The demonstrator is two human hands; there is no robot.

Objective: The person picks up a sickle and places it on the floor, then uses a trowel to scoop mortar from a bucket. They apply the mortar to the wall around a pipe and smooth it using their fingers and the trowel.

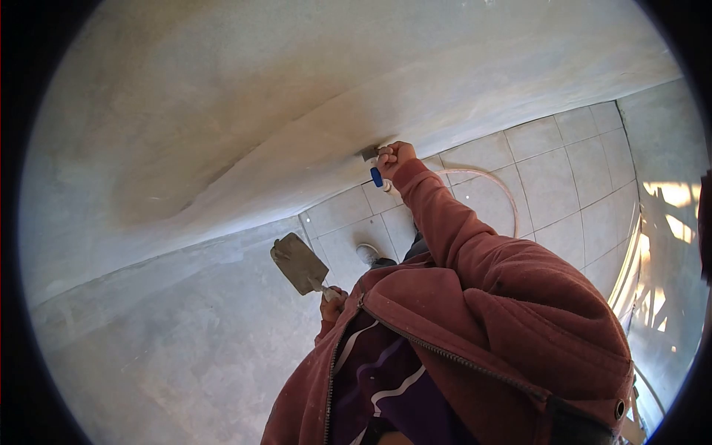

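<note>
Jacket (534,311): cut by bottom edge
Hose (508,194): partly behind sleeve (456,226)
Trowel handle (328,294): partly inside left hand (333,305)
Blue piece (377,176): unclear, centre

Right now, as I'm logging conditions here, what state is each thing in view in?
Left hand: closed around the trowel's handle.
Trowel: held, blade pointing away from the body.
Right hand: fingers curled, close to the wall.
Small grey blade: at the right fingers; wall contact unclear.
Hose: curved over floor tiles; flow not visible.
Hooded jacket: unzipped.
Wall: unevenly coloured, darker patches.
</note>
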